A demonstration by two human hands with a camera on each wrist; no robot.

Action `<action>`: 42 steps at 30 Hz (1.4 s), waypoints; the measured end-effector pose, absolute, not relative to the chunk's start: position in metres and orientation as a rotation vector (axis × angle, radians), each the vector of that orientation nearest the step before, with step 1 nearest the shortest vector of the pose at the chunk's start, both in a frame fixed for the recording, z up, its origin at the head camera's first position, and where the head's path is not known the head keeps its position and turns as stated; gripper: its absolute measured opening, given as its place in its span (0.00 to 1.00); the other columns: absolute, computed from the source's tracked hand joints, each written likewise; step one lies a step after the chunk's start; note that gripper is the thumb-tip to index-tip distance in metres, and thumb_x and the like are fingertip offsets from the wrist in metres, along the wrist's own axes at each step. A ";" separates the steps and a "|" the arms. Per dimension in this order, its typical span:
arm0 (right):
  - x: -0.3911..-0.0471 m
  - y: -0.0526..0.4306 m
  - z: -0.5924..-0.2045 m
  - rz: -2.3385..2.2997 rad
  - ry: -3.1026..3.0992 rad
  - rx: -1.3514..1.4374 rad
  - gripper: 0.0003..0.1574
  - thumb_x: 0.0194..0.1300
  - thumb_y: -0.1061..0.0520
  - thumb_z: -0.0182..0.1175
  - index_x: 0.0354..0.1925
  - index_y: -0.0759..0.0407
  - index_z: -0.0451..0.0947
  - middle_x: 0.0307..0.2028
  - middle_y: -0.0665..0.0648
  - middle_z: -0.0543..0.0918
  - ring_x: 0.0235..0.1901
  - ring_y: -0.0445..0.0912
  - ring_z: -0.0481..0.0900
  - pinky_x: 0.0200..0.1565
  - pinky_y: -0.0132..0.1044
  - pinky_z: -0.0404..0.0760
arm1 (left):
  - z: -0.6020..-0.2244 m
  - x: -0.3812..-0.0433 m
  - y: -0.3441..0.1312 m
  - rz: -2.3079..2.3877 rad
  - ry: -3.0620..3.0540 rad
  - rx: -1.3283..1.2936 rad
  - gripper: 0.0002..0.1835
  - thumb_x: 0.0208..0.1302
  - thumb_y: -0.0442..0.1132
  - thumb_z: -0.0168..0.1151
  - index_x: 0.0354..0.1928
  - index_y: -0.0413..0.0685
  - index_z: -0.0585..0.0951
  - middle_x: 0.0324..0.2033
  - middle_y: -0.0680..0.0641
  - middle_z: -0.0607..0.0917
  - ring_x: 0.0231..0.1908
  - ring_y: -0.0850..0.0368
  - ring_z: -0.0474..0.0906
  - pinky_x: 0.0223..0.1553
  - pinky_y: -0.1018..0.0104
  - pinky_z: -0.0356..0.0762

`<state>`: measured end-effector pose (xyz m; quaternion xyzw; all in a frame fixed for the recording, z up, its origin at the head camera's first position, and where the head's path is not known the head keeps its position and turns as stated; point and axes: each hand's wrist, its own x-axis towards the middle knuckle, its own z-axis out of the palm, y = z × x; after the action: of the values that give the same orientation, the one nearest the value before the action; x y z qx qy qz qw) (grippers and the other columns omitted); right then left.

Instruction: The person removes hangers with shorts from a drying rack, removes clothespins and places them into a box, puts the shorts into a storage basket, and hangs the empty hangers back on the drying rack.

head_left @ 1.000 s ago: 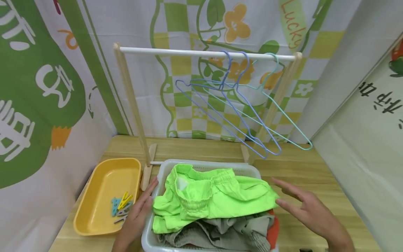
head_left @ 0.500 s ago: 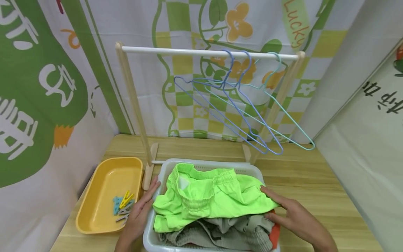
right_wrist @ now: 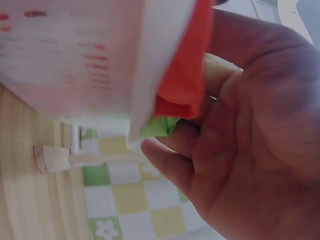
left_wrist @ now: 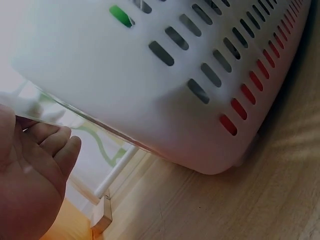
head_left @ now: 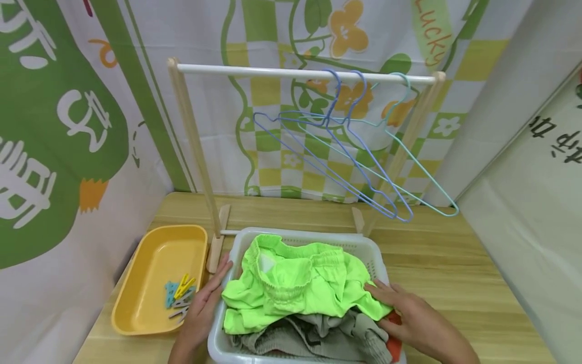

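A light grey slotted basket [head_left: 309, 234] holds folded clothes. On top lie bright green shorts [head_left: 332, 290] with an elastic waist, over a grey-green garment [head_left: 309, 336]; red cloth [head_left: 394, 346] shows at the right side. My left hand [head_left: 202, 306] rests along the basket's left rim, and the left wrist view shows its fingers [left_wrist: 52, 140] bent loosely at the underside of that rim. At the right rim, my right hand [head_left: 411, 318] presses the shorts' edge inward with its fingers, its thumb by the red cloth. Red and green cloth overhang the rim in the right wrist view.
Behind the basket stands a wooden rack with a white rail [head_left: 273, 72]. Two blue hangers [head_left: 336, 126] and a mint green hanger [head_left: 420, 167] hang toward its right. A yellow tray [head_left: 136, 283] with several clothespins [head_left: 182, 293] sits left of the basket.
My right hand has come in from the right onto the clothes and pushed the shorts' right edge inward, baring more of the basket's right rim. The left hand has closed up to the left rim.
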<state>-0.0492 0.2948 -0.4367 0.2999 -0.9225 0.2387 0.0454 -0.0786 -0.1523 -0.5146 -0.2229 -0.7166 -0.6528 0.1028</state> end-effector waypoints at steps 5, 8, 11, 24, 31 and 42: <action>-0.057 0.283 -0.439 0.702 -2.773 1.096 0.39 0.57 0.62 0.77 0.67 0.55 0.79 0.63 0.62 0.80 0.61 0.63 0.77 0.72 0.24 0.42 | -0.514 -0.079 -0.152 -1.888 -2.091 -0.689 0.25 0.76 0.18 0.40 0.72 0.26 0.66 0.77 0.35 0.56 0.78 0.51 0.50 0.73 0.74 0.46; -0.062 0.276 -0.440 0.682 -2.744 1.179 0.30 0.56 0.65 0.74 0.57 0.51 0.82 0.59 0.63 0.82 0.59 0.59 0.80 0.74 0.27 0.36 | -0.515 -0.078 -0.152 -1.920 -2.116 -0.668 0.25 0.77 0.20 0.40 0.73 0.29 0.66 0.78 0.37 0.55 0.78 0.52 0.49 0.73 0.74 0.46; -0.066 0.269 -0.443 0.653 -2.730 1.231 0.27 0.55 0.69 0.71 0.48 0.43 0.79 0.58 0.57 0.84 0.57 0.53 0.82 0.76 0.33 0.43 | -0.516 -0.077 -0.152 -1.944 -2.141 -0.648 0.25 0.78 0.21 0.40 0.74 0.31 0.66 0.79 0.38 0.54 0.78 0.53 0.48 0.73 0.74 0.45; -0.072 0.248 -0.451 0.620 -2.851 1.325 0.08 0.77 0.54 0.60 0.41 0.40 0.71 0.38 0.38 0.77 0.34 0.33 0.73 0.31 0.36 0.78 | -0.513 -0.077 -0.150 -1.828 -2.199 -0.698 0.26 0.78 0.21 0.41 0.74 0.33 0.66 0.79 0.40 0.55 0.78 0.54 0.49 0.73 0.74 0.45; -0.075 0.241 -0.458 0.565 -2.815 1.362 0.08 0.74 0.57 0.61 0.43 0.43 0.73 0.40 0.42 0.78 0.35 0.35 0.76 0.31 0.36 0.80 | -0.506 -0.075 -0.152 -1.719 -2.259 -0.707 0.25 0.78 0.21 0.43 0.74 0.33 0.67 0.78 0.37 0.55 0.77 0.50 0.50 0.72 0.75 0.47; -0.089 0.241 -0.462 0.548 -2.793 1.335 0.12 0.67 0.59 0.66 0.41 0.43 0.73 0.37 0.42 0.78 0.32 0.37 0.77 0.29 0.39 0.79 | -0.500 -0.079 -0.156 -1.554 -2.326 -0.729 0.28 0.75 0.19 0.47 0.75 0.35 0.67 0.77 0.40 0.57 0.75 0.41 0.55 0.71 0.72 0.52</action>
<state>-0.0885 0.2407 -0.4619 0.4246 -0.8884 0.1743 -0.0013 -0.0786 -0.1559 -0.5005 -0.2501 -0.7983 -0.5334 0.1251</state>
